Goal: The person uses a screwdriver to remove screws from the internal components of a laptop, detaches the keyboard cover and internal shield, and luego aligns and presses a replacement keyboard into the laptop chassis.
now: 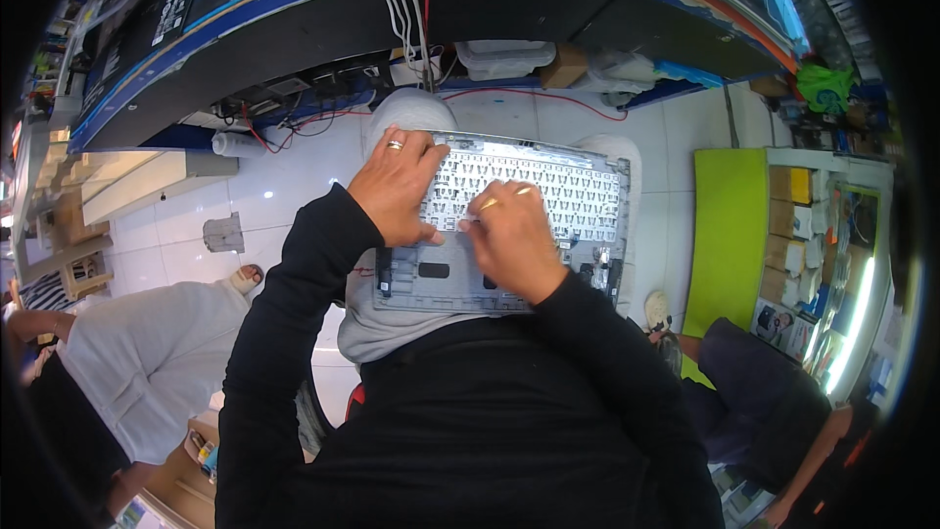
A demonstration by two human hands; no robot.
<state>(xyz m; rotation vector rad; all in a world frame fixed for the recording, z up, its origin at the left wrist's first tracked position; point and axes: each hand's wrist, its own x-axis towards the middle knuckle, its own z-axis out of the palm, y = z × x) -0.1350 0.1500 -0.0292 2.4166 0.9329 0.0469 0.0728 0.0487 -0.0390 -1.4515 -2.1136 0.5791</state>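
An upturned laptop top case [454, 289], silver-grey with the backing of a keyboard [578, 198] showing in rows of small cut-outs, lies across my lap. My left hand [397, 186] grips its upper left, fingers on the keyboard backing, thumb near its lower edge. My right hand [511, 235] rests over the middle, fingers curled down onto the backing; whether a small item is between its fingertips is hidden. A small dark ribbon cable and metal parts [599, 260] sit at the case's right.
A dark bench [294, 15] with hanging cables [401, 0] runs ahead, with plastic tubs [504, 57] beneath. Wooden shelves [157, 181] stand left, a lime-green cabinet [720, 235] right. A person in light trousers [166, 362] is at my left; another in dark clothing [744, 402] at my right.
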